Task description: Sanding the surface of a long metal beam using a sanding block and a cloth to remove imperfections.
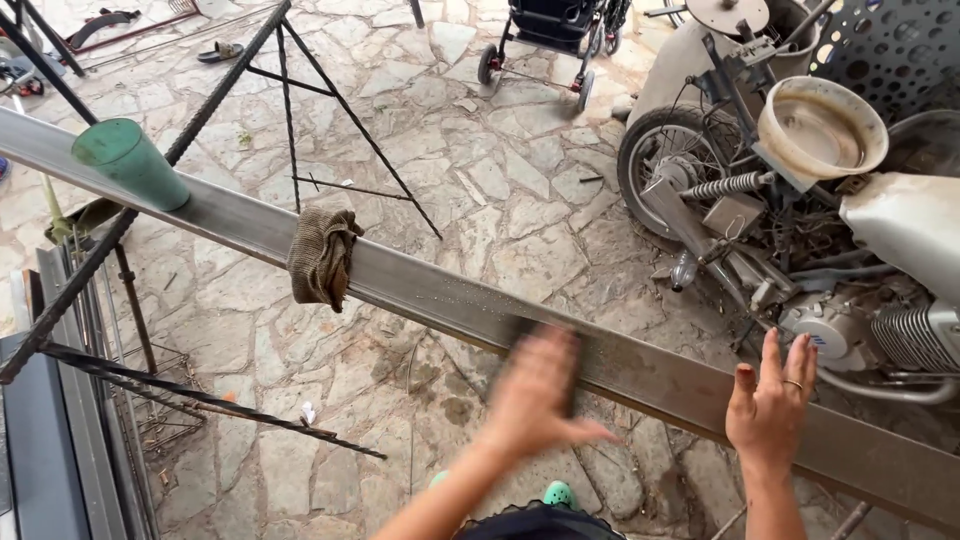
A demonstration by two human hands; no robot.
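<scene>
A long grey metal beam runs from upper left to lower right across rebar trestles. My left hand is motion-blurred and lies flat on the beam's top face, pressing a dark pad whose edges show around the fingers. My right hand is further right, with its palm against the beam's near edge. Its fingers point up and are spread, there is a ring on one finger, and it holds nothing.
A green plastic cup stands tilted on the beam at the left, and a brown rag hangs over it. A motorcycle carrying a cream basin stands behind the beam at right. A rebar trestle and metal profiles are at left.
</scene>
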